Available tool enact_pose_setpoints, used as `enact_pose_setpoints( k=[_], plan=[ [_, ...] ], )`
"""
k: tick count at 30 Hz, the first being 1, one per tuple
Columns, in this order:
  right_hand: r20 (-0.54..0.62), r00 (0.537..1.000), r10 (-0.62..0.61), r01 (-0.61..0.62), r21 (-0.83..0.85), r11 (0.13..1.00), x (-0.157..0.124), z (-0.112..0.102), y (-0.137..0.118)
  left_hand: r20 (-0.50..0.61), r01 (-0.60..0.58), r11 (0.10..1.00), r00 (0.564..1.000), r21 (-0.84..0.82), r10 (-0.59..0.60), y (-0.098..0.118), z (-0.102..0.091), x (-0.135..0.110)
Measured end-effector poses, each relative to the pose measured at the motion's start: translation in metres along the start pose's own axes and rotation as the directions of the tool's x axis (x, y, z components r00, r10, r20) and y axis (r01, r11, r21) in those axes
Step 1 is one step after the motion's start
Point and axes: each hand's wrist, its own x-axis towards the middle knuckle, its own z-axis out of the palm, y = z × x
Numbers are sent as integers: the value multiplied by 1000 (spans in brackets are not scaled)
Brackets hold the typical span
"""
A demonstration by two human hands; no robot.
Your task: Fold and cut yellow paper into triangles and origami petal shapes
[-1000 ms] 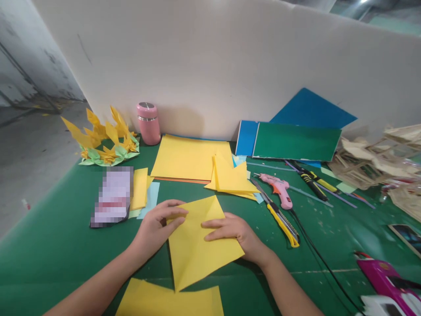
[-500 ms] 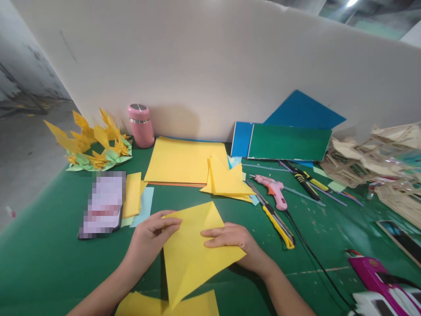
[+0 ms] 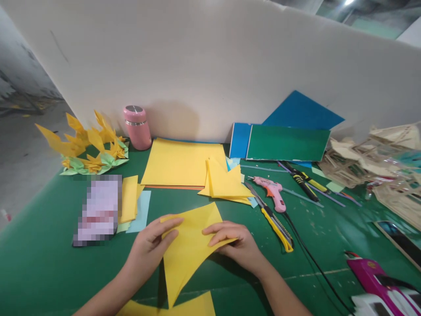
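A square sheet of yellow paper (image 3: pixel 189 250) is held up between both hands above the green table (image 3: pixel 108 272), and its right side bends upward. My left hand (image 3: pixel 154 239) is closed on the paper's left corner, fingers on top. On the other side, my right hand (image 3: pixel 233 241) grips the right corner, with two fingers over the top and the thumb beneath. Another yellow sheet (image 3: pixel 194 305) lies under it at the near edge of the view. Folded yellow paper pieces (image 3: pixel 226 180) are stacked just beyond the hands.
A utility knife (image 3: pixel 276 228) and a pink glue gun (image 3: pixel 272 191) with a black cord lie to the right. Large yellow sheets (image 3: pixel 180 164) and a pink flask (image 3: pixel 137 127) stand behind. A phone (image 3: pixel 100 206) and a yellow paper crown (image 3: pixel 88 147) are at left.
My right hand has shifted its hold, so the paper's right corner now curls upward instead of lying flat. The camera view has moved slightly.
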Motion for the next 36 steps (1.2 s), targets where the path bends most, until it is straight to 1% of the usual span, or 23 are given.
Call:
enact_pose_setpoints(
  k=[3,5,7,10,12,14,16,18,20,22,23,24,25,26,27,28,29,31,33,36],
  plan=[
    [-13,1000,20,-20,12,1000,0,1,-1,28,-4,995,1000,-95,7,5,4,-7],
    [-19,1000,-17,17,-17,1000,-1,1,-1,30,29,991,999,-133,-25,7,6,-9],
    [-21,997,-75,74,-57,996,-3,1,0,80,77,989,994,-129,-67,8,7,-9],
    [-8,992,-129,127,-104,986,-5,2,2,206,139,982,972,-128,-111,9,4,-5],
    [-3,991,-135,134,-104,986,-5,2,1,226,146,982,967,-122,-116,10,1,-2],
    [-20,991,-130,128,-72,989,-4,3,0,213,119,989,972,-86,-98,10,-2,0],
    [-53,995,-86,84,-33,996,-3,5,-1,218,87,995,973,-46,-75,11,-4,0],
    [-109,994,15,-17,-14,1000,-2,6,-1,241,84,996,967,-22,-76,12,-7,-1],
    [-181,974,134,-134,13,991,-2,8,1,255,99,995,963,-28,-89,11,-9,-3],
    [-234,945,228,-216,75,973,-3,10,3,246,91,990,967,-104,-63,11,-11,-5],
    [-246,933,264,-243,110,964,-3,12,4,246,68,983,969,-168,-25,11,-10,-6],
    [-250,923,291,-264,136,955,-3,13,5,275,49,972,961,-229,16,11,-9,-6],
    [-255,916,311,-280,150,948,-2,15,5,298,48,965,954,-257,32,12,-8,-6],
    [-262,909,325,-294,149,944,-2,17,4,299,67,964,954,-255,13,13,-5,-6],
    [-268,903,336,-309,139,941,-2,19,4,295,92,971,955,-221,-24,15,-3,-6],
    [-274,897,346,-322,128,938,-1,20,3,253,118,979,965,-166,-74,17,-1,-5],
    [-278,893,355,-334,124,935,-1,22,2,184,138,983,976,-120,-114,19,1,-4],
    [-271,888,371,-340,156,927,0,25,1,87,127,990,989,-57,-122,21,2,-2],
    [-280,887,367,-304,245,921,1,26,2,28,116,992,993,-49,-115,21,2,0],
    [-350,875,333,-190,385,903,3,25,4,-46,174,977,982,-125,-181,18,1,0]
  ],
)
